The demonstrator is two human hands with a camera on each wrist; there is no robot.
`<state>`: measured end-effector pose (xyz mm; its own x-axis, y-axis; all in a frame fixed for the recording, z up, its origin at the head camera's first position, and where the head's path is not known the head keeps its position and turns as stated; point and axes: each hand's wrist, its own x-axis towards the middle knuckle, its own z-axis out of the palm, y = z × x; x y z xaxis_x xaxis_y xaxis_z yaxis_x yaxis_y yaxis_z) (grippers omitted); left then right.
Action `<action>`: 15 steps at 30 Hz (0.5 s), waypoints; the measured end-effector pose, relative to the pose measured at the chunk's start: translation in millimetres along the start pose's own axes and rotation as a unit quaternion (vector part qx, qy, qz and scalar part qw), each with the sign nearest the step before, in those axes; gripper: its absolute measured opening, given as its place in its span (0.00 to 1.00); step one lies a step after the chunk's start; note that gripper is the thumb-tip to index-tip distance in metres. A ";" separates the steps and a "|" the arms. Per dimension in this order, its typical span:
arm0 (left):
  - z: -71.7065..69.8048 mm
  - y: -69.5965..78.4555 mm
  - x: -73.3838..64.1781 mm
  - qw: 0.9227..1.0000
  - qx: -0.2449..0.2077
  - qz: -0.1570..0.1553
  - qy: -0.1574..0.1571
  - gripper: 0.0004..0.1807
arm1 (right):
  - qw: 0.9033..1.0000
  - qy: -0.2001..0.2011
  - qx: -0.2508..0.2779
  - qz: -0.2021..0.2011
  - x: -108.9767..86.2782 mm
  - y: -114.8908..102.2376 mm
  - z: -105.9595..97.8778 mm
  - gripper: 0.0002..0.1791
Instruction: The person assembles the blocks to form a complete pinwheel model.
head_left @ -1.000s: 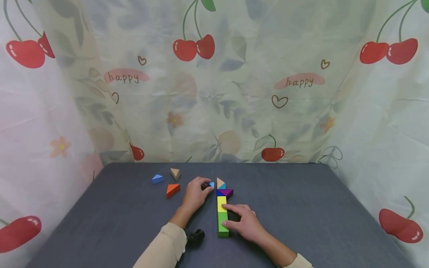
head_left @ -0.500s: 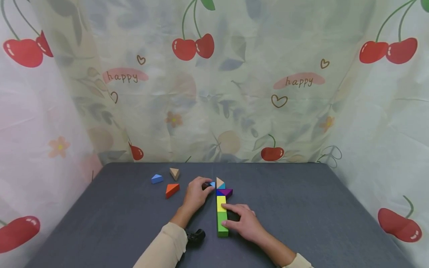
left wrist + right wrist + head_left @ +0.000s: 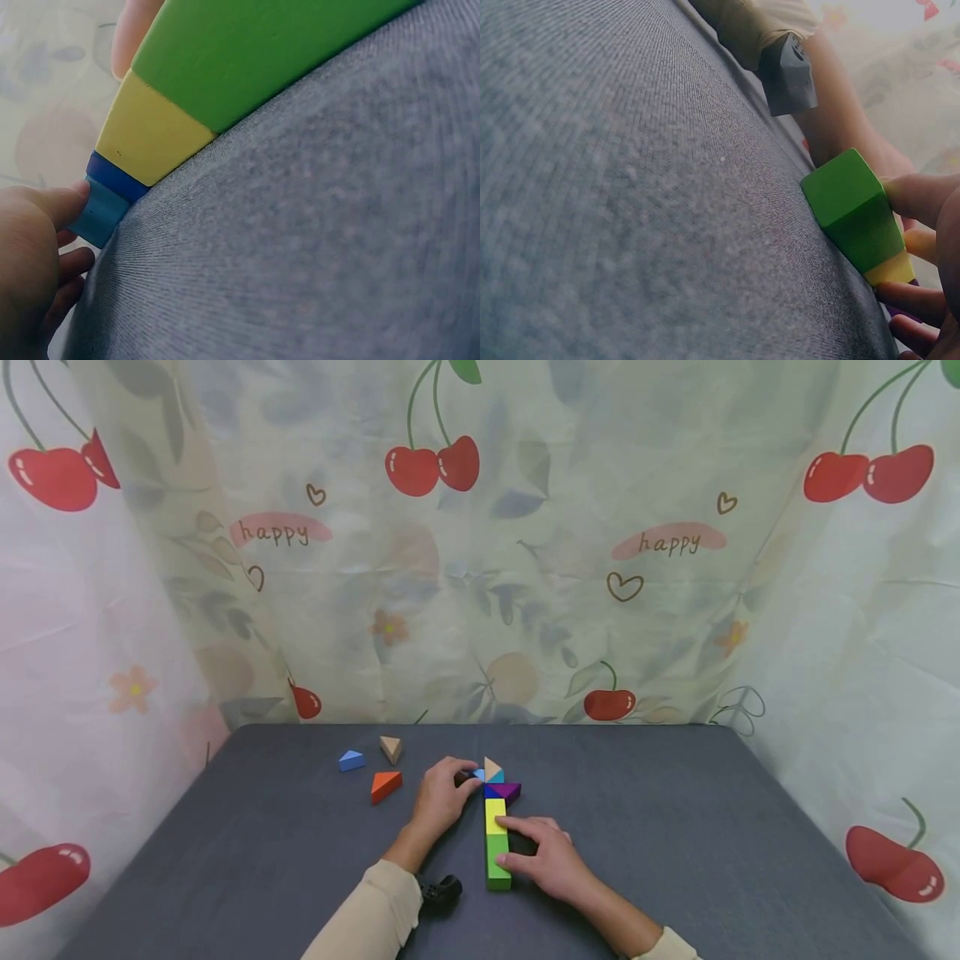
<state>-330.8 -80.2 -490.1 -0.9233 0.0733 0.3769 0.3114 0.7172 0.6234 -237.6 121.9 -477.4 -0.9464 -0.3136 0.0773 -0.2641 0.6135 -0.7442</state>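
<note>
A light-blue block [image 3: 99, 214] is pinched by the left hand [image 3: 441, 795], seemingly against a dark-blue block [image 3: 116, 178]; nearer, a yellow block [image 3: 494, 810] and a green block [image 3: 497, 848] are touched by the spread right hand [image 3: 551, 860].

Your left hand [image 3: 438, 795] pinches the light-blue block [image 3: 478, 774], partly hidden, up against the left side of the far blocks. Nearest you, the long green block [image 3: 498, 864] lies flat, the yellow block [image 3: 494, 811] butted against its far end — your right hand [image 3: 551, 860] touches both. Beyond sit a dark-blue triangle [image 3: 489, 792] and a purple triangle [image 3: 507, 790] — then a wooden triangle [image 3: 491, 768] against a turquoise triangle [image 3: 498, 778].
</note>
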 end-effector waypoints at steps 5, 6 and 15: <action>0.1 0.5 -0.6 1.000 0.001 0.002 0.003 0.13 | 1.000 -0.001 0.003 0.000 -0.4 -1.3 -0.4 0.29; 0.2 0.4 -0.6 1.000 0.001 0.002 0.003 0.13 | 1.000 -0.002 0.005 0.001 -0.5 -1.5 -0.5 0.29; -0.3 0.7 -1.9 1.000 0.001 0.008 0.006 0.12 | 1.000 0.000 -0.001 0.002 -0.2 -1.5 -0.4 0.29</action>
<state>-328.7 -80.1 -490.2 -0.9158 0.0759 0.3945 0.3248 0.7178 0.6158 -237.1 121.3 -476.0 -0.9477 -0.3106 0.0737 -0.2597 0.6160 -0.7437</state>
